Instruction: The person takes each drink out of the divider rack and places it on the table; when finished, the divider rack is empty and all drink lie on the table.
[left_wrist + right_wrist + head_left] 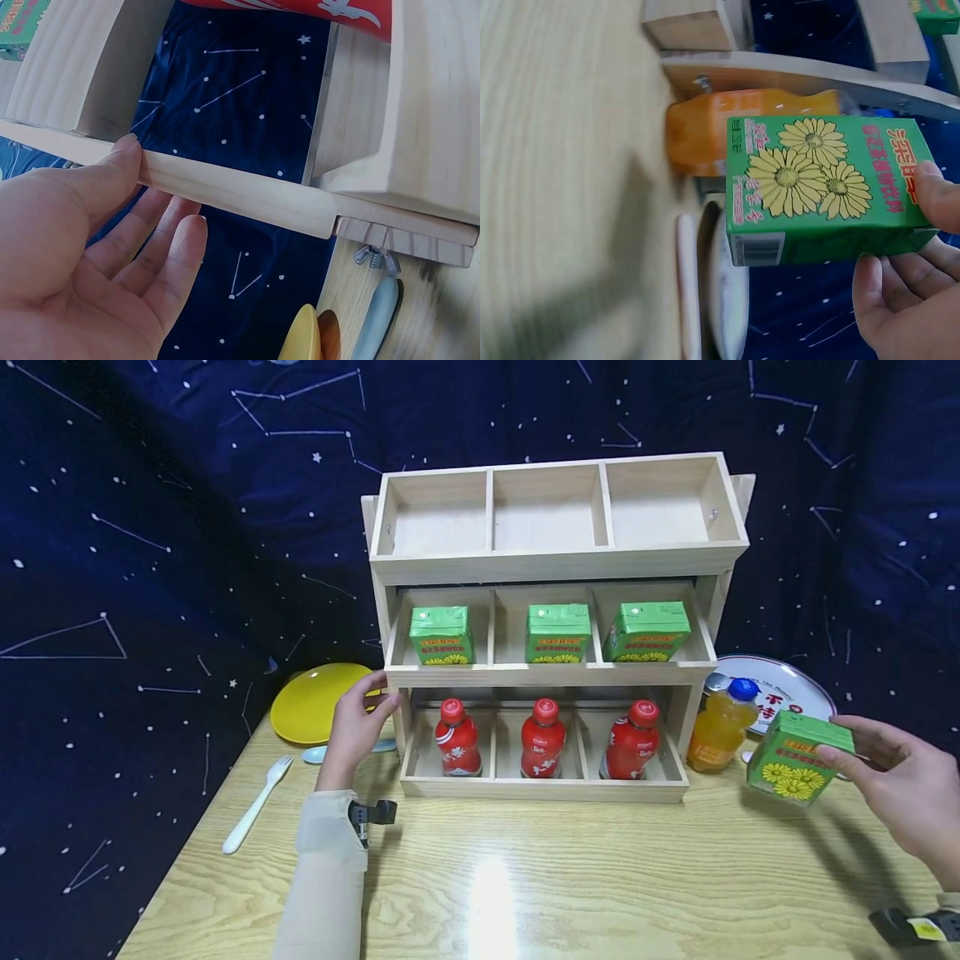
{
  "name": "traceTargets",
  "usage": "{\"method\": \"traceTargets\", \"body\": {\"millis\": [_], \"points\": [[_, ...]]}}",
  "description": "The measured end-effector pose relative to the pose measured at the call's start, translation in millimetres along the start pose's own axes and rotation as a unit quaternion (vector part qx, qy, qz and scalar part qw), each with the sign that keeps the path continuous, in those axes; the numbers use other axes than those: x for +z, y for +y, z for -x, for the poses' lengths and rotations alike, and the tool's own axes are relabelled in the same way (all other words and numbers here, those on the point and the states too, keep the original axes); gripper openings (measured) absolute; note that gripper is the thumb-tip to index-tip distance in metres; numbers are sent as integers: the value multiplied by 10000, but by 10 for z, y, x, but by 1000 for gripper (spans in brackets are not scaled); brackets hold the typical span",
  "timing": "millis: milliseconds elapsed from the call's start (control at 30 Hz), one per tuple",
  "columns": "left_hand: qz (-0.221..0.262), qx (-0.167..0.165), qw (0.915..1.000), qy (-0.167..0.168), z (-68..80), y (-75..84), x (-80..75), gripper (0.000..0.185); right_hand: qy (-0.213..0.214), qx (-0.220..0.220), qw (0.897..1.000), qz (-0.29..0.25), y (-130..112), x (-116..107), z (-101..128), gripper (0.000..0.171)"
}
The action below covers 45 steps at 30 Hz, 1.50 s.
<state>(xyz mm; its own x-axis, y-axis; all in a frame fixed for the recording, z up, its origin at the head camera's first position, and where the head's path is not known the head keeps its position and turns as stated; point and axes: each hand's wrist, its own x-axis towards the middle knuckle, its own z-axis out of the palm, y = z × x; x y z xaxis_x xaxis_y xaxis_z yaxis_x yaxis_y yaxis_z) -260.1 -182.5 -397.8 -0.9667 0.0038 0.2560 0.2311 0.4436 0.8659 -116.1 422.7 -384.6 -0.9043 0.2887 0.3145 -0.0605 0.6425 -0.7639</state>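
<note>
My right hand [903, 777] holds a green drink carton [799, 757] with yellow flowers printed on it, raised over the table to the right of the wooden shelf rack [555, 675]. In the right wrist view, the thumb lies on the printed face of the carton [810, 172] and the fingers are beneath it. At the rack's left side, my left hand [356, 727] grips the upright [240, 191] between thumb and fingers. Three more green cartons [558, 633] stand in the middle tier, one per compartment. Below them, three red bottles [543, 739] occupy the bottom tier.
An orange drink bottle [722, 727] with a blue cap stands against the rack's right side, before a white plate [772, 681]. To the left are a yellow plate [315, 702], a pale fork [258, 806] and a blue spoon [313, 755]. The top tier has three compartments.
</note>
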Motion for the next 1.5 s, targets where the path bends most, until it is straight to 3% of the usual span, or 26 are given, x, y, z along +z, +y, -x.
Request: {"method": "traceTargets", "body": {"millis": [100, 467, 933, 1200, 1333, 1500], "points": [[6, -4, 10000, 2, 0, -1, 3, 46, -174, 87, 9994, 300, 64, 26, 14, 47], [64, -7, 10000, 1, -22, 35, 41, 44, -603, 90, 9922, 1088, 294, 113, 90, 55], [51, 41, 10000, 4, -25, 38, 34, 45, -460, -135, 9952, 855, 309, 159, 103, 51], [67, -8, 10000, -9, -26, 36, 29, 45, -695, 10, 9953, 681, 308, 142, 85, 65], [51, -40, 10000, -18, -19, 30, 16, 45, -685, -41, 9951, 705, 229, 131, 79, 69], [72, -76, 9999, -25, -3, 14, 0, 46, -426, -243, 9976, 498, -7, 97, 39, 61]]}}
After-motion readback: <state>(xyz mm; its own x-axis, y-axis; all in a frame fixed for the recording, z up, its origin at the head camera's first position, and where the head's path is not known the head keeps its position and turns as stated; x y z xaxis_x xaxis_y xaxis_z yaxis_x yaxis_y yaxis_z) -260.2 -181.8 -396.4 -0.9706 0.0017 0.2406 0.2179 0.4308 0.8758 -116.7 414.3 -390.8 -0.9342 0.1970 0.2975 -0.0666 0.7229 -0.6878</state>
